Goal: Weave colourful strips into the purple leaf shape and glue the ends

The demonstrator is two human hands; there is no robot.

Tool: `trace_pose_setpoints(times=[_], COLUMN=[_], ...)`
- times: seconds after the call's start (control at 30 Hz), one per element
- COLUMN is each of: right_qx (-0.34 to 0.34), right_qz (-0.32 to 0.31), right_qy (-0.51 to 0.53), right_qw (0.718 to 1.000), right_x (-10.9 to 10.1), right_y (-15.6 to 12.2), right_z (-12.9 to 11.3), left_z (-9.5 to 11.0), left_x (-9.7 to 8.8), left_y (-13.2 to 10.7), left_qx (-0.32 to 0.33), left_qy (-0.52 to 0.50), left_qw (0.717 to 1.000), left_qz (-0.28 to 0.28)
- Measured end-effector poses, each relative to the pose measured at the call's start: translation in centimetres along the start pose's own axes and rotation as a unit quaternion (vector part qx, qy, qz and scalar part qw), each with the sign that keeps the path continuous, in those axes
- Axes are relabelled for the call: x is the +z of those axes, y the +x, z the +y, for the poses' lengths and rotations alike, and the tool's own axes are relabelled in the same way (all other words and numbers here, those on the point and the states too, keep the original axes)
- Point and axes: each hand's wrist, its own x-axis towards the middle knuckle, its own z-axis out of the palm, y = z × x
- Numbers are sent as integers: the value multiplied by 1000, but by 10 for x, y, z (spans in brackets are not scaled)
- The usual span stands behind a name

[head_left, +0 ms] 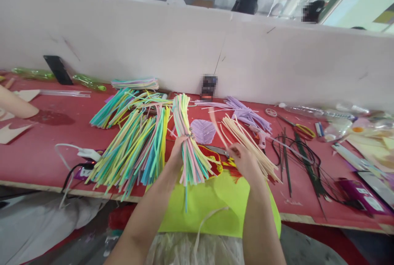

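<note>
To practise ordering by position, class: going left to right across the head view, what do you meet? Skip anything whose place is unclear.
Phone, white plug, left hand, purple leaf, right hand, yellow-handled scissors near the clear bottle.

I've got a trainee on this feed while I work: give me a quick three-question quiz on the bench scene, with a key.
1. What does the person's left hand hold, and roughly where along its length?
2. True or false: the lilac leaf-shaped piece lies to the right of the left hand in the picture.
3. Which colour of loose pipe cleaners lies right beside the right hand?
a) lilac
b) peach
c) blue

Key
1. A bundle of multicoloured pipe cleaners, around its middle.
2. True.
3. b: the peach pipe cleaners.
</note>
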Motion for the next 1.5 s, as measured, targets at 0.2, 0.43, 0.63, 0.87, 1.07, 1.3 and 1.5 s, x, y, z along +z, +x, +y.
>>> trace_pose_setpoints(times=[0.2,0.43,0.63,0.87,1.07,1.3,1.5], right_qx=[107,70,-25,-26,-38,-71,-32], right_qz=[65,6,-69,-28,-2,-5,28], right_qy=[-68,150,264,187,127,152,163], right_qw=[990,986,962,982,991,986,986], right_x=[-25,7,49,56,60,51,57], right_y=[5,1,-3,-1,-3,-2,-2], right_z=[69,-4,-68,-73,-76,-70,-68], left_z=[5,-6,-2,-8,-5,2,1], left_x=[9,11,21,22,25,21,22], left_y=[-9,-12,-13,-12,-16,-14,-12], left_qx=[9,-27,-47,-67,-68,-66,-87], left_qy=[-63,-24,7,-5,-11,-11,-38], left_qw=[996,993,991,996,993,992,982], left_qz=[-63,-109,-126,-61,-101,-107,-166])
